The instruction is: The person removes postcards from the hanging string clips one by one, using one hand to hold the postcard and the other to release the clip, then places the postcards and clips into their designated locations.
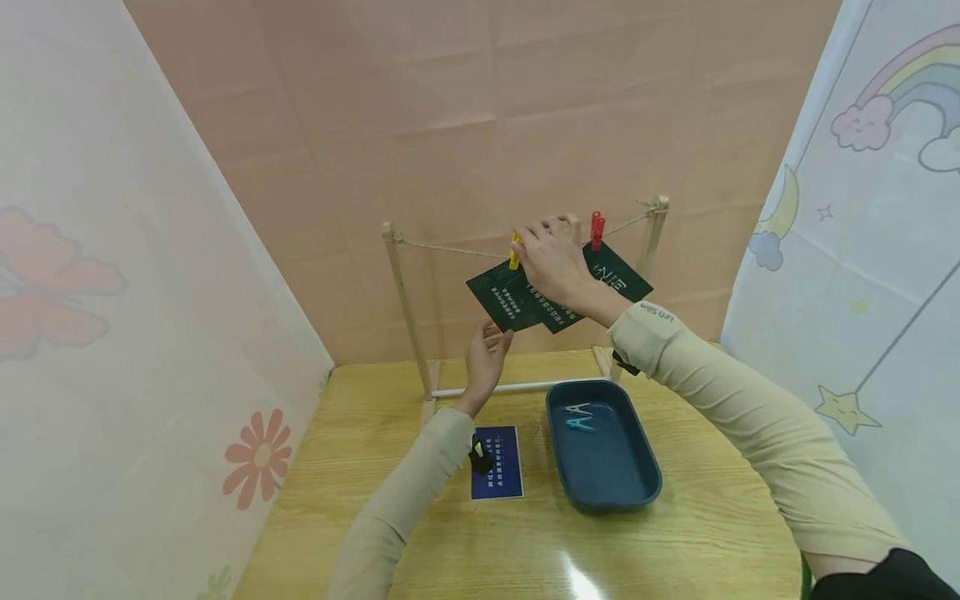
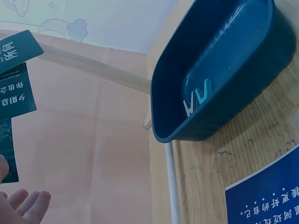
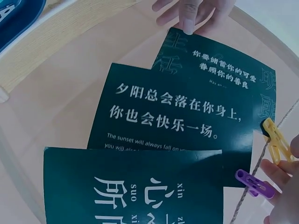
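My right hand is at the rope, its thumb and finger pinching a yellow clothespin at the edge of a dark green printed card. Below, my left hand pinches that card's lower edge, thumb in front and fingers behind. A second green card overlaps it, hung by a purple clothespin that my right hand hides in the head view. Farther right hangs a third green card under a red clothespin.
The rope runs between two posts of a wooden frame. In front stands a blue tray holding a white clothespin and a teal clothespin. A blue card lies on the table, partly under my left wrist.
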Demonstrator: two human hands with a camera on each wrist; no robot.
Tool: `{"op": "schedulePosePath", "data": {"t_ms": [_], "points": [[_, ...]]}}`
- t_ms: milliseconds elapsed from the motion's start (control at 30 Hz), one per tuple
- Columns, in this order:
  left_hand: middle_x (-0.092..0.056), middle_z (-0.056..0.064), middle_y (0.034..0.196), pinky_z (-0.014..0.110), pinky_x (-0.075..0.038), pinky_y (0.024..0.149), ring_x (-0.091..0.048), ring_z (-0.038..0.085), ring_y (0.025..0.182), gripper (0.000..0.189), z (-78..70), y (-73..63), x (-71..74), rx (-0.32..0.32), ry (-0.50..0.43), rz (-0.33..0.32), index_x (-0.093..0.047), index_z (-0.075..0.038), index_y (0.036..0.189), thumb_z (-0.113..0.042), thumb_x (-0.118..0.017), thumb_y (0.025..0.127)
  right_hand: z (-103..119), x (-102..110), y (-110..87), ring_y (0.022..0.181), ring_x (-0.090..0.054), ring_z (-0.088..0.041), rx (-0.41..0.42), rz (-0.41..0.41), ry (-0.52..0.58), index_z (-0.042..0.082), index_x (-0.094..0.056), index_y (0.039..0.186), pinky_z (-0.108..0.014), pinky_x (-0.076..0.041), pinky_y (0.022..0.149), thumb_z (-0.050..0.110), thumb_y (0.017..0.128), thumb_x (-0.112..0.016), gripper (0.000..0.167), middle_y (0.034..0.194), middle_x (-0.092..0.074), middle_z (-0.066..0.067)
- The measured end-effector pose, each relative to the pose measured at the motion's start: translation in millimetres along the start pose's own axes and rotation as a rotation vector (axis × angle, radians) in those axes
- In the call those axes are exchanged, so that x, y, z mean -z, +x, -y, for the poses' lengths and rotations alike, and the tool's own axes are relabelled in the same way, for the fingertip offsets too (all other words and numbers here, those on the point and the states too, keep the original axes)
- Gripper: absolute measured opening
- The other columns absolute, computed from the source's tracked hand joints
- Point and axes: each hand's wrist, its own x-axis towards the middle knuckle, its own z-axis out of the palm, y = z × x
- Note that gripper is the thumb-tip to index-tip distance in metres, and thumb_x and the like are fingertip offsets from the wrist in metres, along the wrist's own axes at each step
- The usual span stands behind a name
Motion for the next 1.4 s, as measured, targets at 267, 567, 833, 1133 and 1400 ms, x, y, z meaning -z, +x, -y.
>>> {"op": "schedulePosePath", "data": {"t_ms": [267,567,833,1133,1400], "points": [[-0.065,0.016,0.098,0.037,-0.058,0.082,-0.066,0.034,0.092,0.019,6.1,-0.6,-3.1,-0.091,-0.036,-0.033,-0.062,0.002,0.112,-0.013,-0.061,0.100,-4,3,5.1,0.115,-0.051,-0.037,-0.006,0.060,-0.001,0.003,-0.065,0.125,-0.056,-0.025,0.104,0.030,0.105,-0.052,0.036,0.118,-0.066,-0.015],[-0.069,0.016,0.092,0.036,-0.060,0.078,-0.070,0.031,0.086,0.014,5.6,-1.5,-0.6,-0.090,-0.048,-0.046,-0.067,0.003,0.103,-0.008,-0.059,0.100,0,14,12.6,0.104,-0.053,-0.036,-0.027,0.169,0.218,-0.006,-0.060,0.118,-0.046,-0.046,0.092,0.015,0.101,-0.060,0.027,0.110,-0.063,-0.021],[-0.068,0.023,0.092,0.042,-0.059,0.080,-0.069,0.030,0.083,0.014,4.0,-1.2,-0.2,-0.068,-0.068,-0.043,-0.067,0.005,0.098,-0.006,-0.059,0.100,3,17,16.8,0.097,-0.055,-0.033,-0.088,0.218,0.241,-0.003,-0.057,0.116,-0.044,-0.047,0.085,0.012,0.095,-0.069,0.028,0.107,-0.061,-0.019],[-0.069,0.017,0.084,0.032,-0.059,0.072,-0.069,0.032,0.079,0.017,3.9,-1.7,1.6,-0.103,-0.017,-0.044,-0.067,0.006,0.093,-0.010,-0.062,0.098,4,17,16.6,0.094,-0.055,-0.032,-0.134,0.230,0.286,-0.002,-0.059,0.116,-0.044,-0.045,0.084,0.011,0.095,-0.069,0.026,0.103,-0.064,-0.017],[-0.070,0.015,0.083,0.032,-0.059,0.070,-0.069,0.030,0.077,0.011,6.4,-1.1,0.3,-0.099,-0.011,-0.045,-0.068,0.002,0.090,-0.005,-0.063,0.097,4,15,15.4,0.102,-0.052,-0.034,-0.112,0.131,0.234,-0.001,-0.066,0.106,-0.046,-0.040,0.092,0.009,0.091,-0.071,0.019,0.106,-0.063,-0.016]]}}
